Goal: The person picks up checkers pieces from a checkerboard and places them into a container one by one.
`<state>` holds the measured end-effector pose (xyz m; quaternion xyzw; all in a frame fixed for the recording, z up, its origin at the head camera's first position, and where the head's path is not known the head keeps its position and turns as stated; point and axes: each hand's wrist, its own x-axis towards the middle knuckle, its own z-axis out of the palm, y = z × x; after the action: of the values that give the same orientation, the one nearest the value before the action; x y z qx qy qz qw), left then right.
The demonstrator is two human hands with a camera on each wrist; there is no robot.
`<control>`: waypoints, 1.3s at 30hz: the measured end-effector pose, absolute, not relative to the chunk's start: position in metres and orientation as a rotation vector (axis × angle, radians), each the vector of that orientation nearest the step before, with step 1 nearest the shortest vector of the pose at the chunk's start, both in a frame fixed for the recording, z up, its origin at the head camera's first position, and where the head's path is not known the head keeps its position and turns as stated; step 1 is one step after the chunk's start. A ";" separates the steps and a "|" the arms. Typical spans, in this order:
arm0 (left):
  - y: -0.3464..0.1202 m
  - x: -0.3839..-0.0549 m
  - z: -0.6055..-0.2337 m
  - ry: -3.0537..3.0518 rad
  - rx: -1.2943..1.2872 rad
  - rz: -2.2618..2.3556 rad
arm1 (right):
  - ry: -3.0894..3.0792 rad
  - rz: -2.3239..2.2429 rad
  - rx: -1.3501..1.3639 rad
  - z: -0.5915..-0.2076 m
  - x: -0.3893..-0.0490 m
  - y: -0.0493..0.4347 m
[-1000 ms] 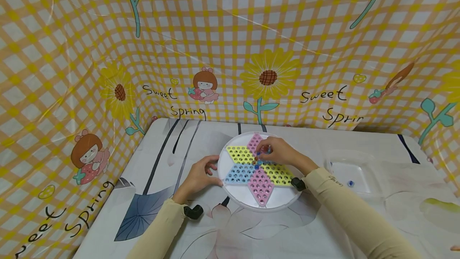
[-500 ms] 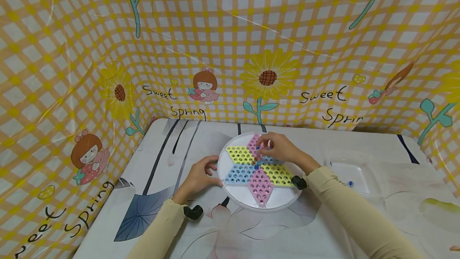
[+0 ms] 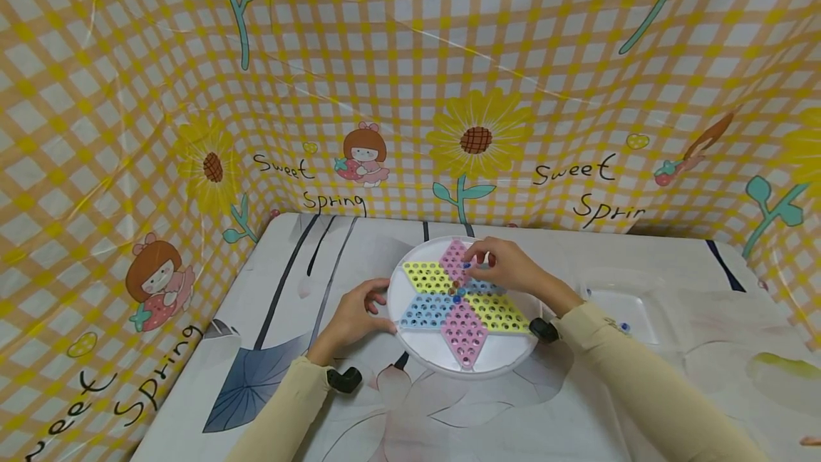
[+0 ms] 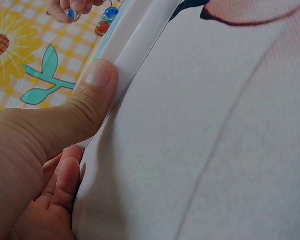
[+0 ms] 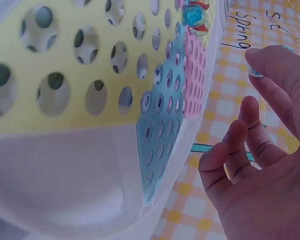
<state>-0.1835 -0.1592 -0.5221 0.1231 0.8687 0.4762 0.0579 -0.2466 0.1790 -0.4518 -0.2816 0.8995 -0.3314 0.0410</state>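
Note:
In the head view, a round white Chinese checkers board (image 3: 417,351) with a pink, yellow and blue star of holes lies on the table. Glass marbles (image 3: 457,291), blue and amber, cluster near its centre. My left hand (image 3: 353,314) holds the board's left rim; the left wrist view shows its thumb (image 4: 97,82) pressed on the rim, other fingers bent below. Over the far right of the star, my right hand (image 3: 507,266) pinches a blue marble (image 5: 254,70) between thumb and index finger. Its other fingers are loosely bent, with nothing in them.
A clear plastic tray (image 3: 648,337) stands right of the board, with a blue marble (image 3: 625,327) in it. The table has a floral cloth (image 3: 410,423). Yellow checked sheeting (image 3: 410,55) rises behind and to the left.
My right hand has drawn back from the board's centre, a little to the right, with the blue marble in its fingertips. The left hand stays at the rim.

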 end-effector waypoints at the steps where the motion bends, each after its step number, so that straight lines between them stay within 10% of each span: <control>1: -0.159 -0.183 -0.522 2.632 0.371 1.445 | 2.759 -1.012 -0.865 -0.451 -0.245 0.180; 39: -0.157 -0.180 -0.520 2.634 0.370 1.466 | 3.086 -0.962 -0.604 -0.427 -0.174 0.326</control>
<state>-0.1799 -0.1569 -0.5199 0.1218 0.8661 0.4820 0.0524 -0.1738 0.3256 -0.4274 -0.1831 0.9359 -0.2918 -0.0733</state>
